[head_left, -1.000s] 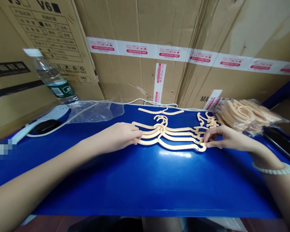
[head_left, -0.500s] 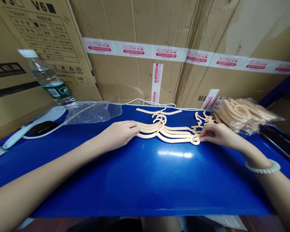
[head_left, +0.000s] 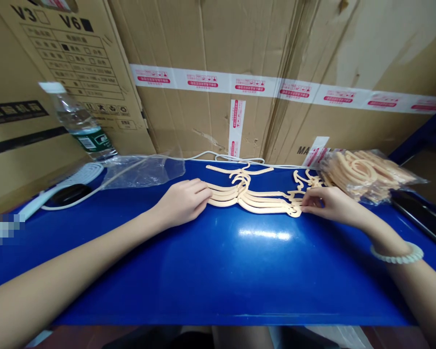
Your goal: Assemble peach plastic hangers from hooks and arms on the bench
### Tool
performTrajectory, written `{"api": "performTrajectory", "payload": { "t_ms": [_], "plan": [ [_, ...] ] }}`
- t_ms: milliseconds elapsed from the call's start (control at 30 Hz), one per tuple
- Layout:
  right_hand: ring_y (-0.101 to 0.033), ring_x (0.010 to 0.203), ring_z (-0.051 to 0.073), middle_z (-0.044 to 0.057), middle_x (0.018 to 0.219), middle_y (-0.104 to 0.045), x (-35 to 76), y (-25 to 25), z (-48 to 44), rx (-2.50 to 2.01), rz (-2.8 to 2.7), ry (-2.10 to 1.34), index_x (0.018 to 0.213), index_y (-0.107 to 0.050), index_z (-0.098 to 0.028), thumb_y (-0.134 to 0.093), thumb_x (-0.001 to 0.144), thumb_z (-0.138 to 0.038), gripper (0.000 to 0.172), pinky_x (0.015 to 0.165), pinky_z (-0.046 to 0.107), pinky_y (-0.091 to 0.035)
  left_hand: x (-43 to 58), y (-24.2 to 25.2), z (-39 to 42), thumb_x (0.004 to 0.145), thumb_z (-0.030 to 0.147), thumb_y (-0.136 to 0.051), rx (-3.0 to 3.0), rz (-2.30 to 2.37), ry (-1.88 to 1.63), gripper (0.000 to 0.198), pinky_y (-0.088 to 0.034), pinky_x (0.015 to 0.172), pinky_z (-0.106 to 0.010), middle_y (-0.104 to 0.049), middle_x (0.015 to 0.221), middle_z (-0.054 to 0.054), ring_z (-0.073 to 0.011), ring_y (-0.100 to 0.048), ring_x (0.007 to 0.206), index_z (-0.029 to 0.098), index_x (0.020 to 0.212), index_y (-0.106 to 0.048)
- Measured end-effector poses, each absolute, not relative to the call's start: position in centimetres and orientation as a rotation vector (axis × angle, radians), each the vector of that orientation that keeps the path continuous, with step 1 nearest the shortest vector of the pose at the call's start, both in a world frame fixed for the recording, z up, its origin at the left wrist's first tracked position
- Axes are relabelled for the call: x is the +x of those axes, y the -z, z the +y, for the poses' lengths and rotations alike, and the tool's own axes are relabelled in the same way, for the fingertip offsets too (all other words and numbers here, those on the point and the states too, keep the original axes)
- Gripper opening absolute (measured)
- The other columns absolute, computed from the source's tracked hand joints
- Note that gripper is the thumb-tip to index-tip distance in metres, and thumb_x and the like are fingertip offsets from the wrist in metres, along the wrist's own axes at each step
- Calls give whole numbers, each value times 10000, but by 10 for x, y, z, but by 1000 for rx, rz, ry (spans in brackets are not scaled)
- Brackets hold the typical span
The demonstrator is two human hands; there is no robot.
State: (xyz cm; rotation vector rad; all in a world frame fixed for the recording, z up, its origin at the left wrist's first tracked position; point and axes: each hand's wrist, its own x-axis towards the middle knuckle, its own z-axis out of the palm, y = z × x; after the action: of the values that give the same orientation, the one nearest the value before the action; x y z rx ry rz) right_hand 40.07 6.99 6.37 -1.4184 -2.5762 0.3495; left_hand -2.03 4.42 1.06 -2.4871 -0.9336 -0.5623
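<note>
Several peach-coloured hangers (head_left: 263, 204) lie overlapped on the blue table, their hooks bunched at the middle. My left hand (head_left: 187, 201) is closed over their left ends, which its fingers hide. At the right ends sits a small curved peach-coloured piece (head_left: 294, 211). The fingertips of my right hand (head_left: 325, 204) are pinched together at that piece's right edge; the exact grip is partly hidden. Behind the group lies a separate hanger (head_left: 259, 171). More small peach-coloured pieces (head_left: 301, 179) lie just beyond my right hand.
A clear bag of peach-coloured parts (head_left: 365, 172) and a dark phone-like slab (head_left: 423, 218) are at the right. On the left are a water bottle (head_left: 83, 126), a pale hairbrush (head_left: 76, 175), a black oval object (head_left: 71, 195), a plastic bag (head_left: 145, 172) and a white cable. Cardboard (head_left: 189, 116) stands behind.
The view has tilted and shifted slightly. Both hands stay at the two ends of the hanger group, with the left fingers slightly more curled.
</note>
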Motion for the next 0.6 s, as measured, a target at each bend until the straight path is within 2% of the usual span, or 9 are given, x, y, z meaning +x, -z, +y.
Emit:
{"api": "performTrajectory", "payload": {
  "t_ms": [367,600],
  "plan": [
    [-556,550,174,33,634,-654,397,-66,67,-1376,-2544,-355,780,-722,-209,-661,825,-588,386,528,282,-393,-10,-1,38,948,136,-495,-2582,-758,809,174,-495,717,-325,-709,861,-64,-192,-646,784,165,907,-661],
    [-531,564,179,50,675,-671,390,-69,62,-1355,-2367,-199,775,-702,-214,-617,861,-590,395,545,307,-401,-9,-2,38,962,159,-505,-2593,-737,858,175,-499,719,-314,-718,868,-57,-176,-649,783,176,894,-665]
  ]
}}
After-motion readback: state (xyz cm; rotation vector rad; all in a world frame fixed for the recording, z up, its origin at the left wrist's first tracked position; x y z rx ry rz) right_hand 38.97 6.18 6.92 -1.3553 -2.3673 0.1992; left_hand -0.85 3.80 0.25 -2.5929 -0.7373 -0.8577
